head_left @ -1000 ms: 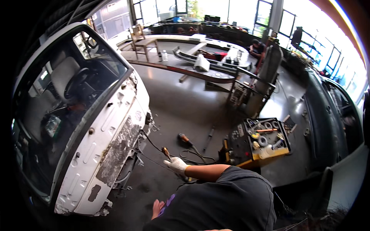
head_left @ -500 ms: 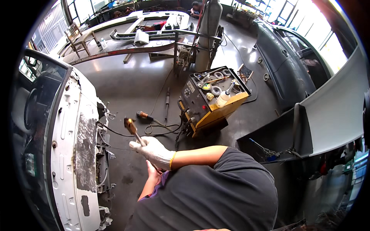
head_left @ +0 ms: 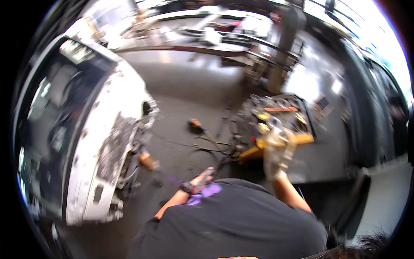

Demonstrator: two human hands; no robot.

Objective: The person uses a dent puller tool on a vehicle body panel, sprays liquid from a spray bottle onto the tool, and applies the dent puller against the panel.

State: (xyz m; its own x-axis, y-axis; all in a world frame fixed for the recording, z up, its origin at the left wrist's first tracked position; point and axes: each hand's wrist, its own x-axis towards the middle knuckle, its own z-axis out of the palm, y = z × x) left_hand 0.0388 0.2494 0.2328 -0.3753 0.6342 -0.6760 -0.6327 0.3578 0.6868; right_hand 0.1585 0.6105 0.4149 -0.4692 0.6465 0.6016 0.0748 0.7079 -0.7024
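Observation:
At the lower middle, my bare left hand [head_left: 202, 178] looks closed in front of my dark shirt, a dark band at the wrist. A smeared streak runs from it to the orange-brown head of a hammer-like tool [head_left: 148, 162], beside the stripped edge of a white vehicle panel [head_left: 92, 159]. My gloved right hand [head_left: 278, 151] is over the near side of a yellow-and-black cart [head_left: 254, 151]. Motion smears its fingers, and I cannot make out whether it holds anything. Close above it, the cart's top carries discs, an orange strip and small tools.
An orange-ended power tool [head_left: 196, 124] lies on the floor with cables [head_left: 207, 149] running toward the cart. Behind the cart stands a tall gas cylinder [head_left: 286, 52]. A dark vehicle body [head_left: 366, 99] fills the right side, and a long bumper-like frame [head_left: 241, 36] lies at the back.
My right hand has moved right to the cart, away from the tool it held. The tool's head now shows left of my left hand. The whole view has swung and blurred.

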